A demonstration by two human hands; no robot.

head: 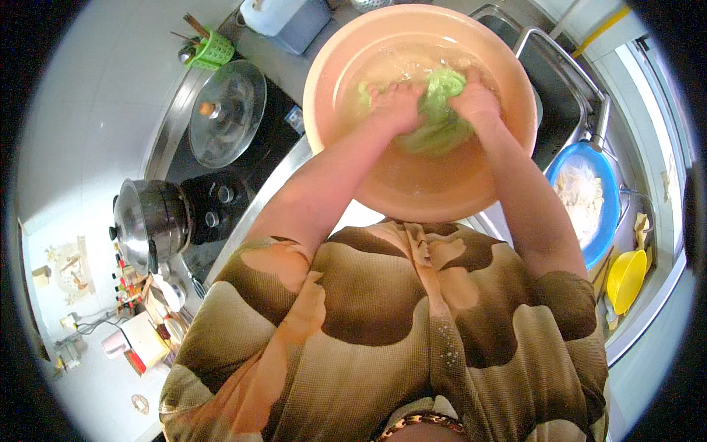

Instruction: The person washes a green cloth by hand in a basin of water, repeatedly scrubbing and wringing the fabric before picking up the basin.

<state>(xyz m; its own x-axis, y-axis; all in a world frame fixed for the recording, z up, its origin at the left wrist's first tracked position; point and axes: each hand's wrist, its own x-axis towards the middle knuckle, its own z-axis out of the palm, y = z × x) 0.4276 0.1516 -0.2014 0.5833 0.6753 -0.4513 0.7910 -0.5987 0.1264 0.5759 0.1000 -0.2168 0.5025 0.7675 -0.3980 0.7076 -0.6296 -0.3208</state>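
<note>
A large peach-coloured plastic basin (pixel 420 199) holds water and stands at the counter in front of me. A green thing (pixel 444 91), perhaps leafy greens or cloth, lies wet and bunched in the water. My left hand (pixel 396 105) is in the water on the left of the green bunch, its fingers partly under the surface. My right hand (pixel 476 99) touches the bunch from the right side, with fingers bent around its edge. Whether either hand grips the green thing is hidden by water and blur.
Left are a glass lid (pixel 229 113) on the hob and a lidded steel pot (pixel 157 221). A green basket (pixel 212 52) and a jug (pixel 287 22) stand behind. Right are a steel sink (pixel 558 94), a blue basin (pixel 605 221) with pale contents, and a yellow bowl (pixel 627 282).
</note>
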